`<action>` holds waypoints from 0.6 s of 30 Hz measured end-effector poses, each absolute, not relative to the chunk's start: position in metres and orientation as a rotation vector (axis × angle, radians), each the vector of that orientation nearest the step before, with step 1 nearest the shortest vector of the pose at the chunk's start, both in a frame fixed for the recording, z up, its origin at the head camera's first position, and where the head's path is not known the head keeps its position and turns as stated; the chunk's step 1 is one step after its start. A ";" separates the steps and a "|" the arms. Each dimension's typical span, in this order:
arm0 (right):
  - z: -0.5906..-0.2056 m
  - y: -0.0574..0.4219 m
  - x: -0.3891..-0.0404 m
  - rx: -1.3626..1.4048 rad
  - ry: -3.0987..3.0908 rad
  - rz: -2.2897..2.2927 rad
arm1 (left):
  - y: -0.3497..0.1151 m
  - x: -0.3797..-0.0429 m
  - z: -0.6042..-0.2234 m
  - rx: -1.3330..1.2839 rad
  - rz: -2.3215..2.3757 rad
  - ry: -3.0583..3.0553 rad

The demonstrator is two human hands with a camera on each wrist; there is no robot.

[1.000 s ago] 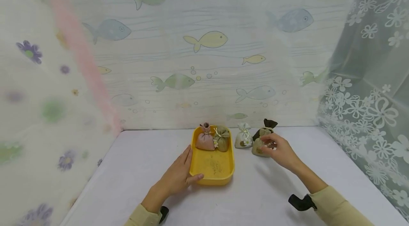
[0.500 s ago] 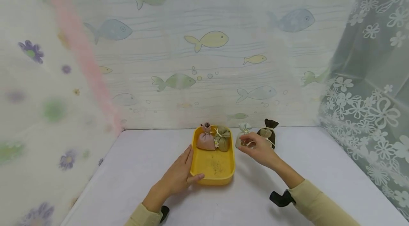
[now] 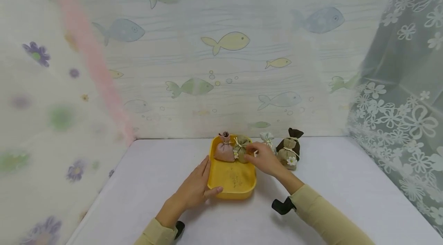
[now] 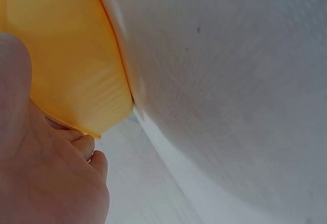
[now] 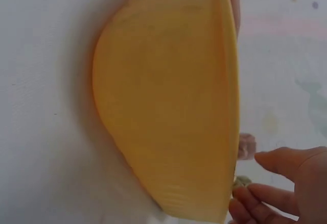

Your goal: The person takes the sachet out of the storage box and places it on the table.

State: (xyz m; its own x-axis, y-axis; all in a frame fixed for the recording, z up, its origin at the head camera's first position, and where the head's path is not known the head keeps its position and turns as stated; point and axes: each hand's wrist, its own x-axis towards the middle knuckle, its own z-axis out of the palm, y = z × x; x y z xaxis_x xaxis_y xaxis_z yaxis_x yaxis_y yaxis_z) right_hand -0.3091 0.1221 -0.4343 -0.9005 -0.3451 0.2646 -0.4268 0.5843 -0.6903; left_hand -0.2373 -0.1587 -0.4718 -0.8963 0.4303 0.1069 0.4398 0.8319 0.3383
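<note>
My left hand (image 3: 192, 188) rests along the left side of a yellow plastic tray (image 3: 232, 190), fingers extended and thumb by its near corner. Inside the tray's far end stand a pink drawstring sachet (image 3: 224, 152) and an olive green sachet (image 3: 241, 149) with a small flower. Over the tray's right rim reaches my right hand (image 3: 264, 159), its fingertips right at the olive sachet. The right wrist view shows thumb and fingers (image 5: 273, 198) spread apart, with the olive sachet's top (image 5: 241, 180) just beyond the fingertips.
To the tray's right stands a white sachet (image 3: 267, 137), partly hidden by my right hand. Beside it a beige sachet (image 3: 288, 156) with a flower stands before a dark brown one (image 3: 295, 133). A fish-patterned curtain (image 3: 225, 64) hangs behind the white table (image 3: 145, 168).
My right hand has moved left, from in front of the beige sachet, past the white one, to the olive sachet in the tray. The left hand stays at the tray.
</note>
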 end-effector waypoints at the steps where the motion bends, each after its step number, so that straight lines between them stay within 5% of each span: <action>1: -0.435 0.121 -0.311 0.644 -2.706 1.206 | -0.159 -0.237 -0.472 -0.710 -0.560 -2.983; 18: -0.450 0.098 -0.346 0.397 -2.684 1.106 | -0.160 -0.237 -0.472 -0.721 -0.566 -2.982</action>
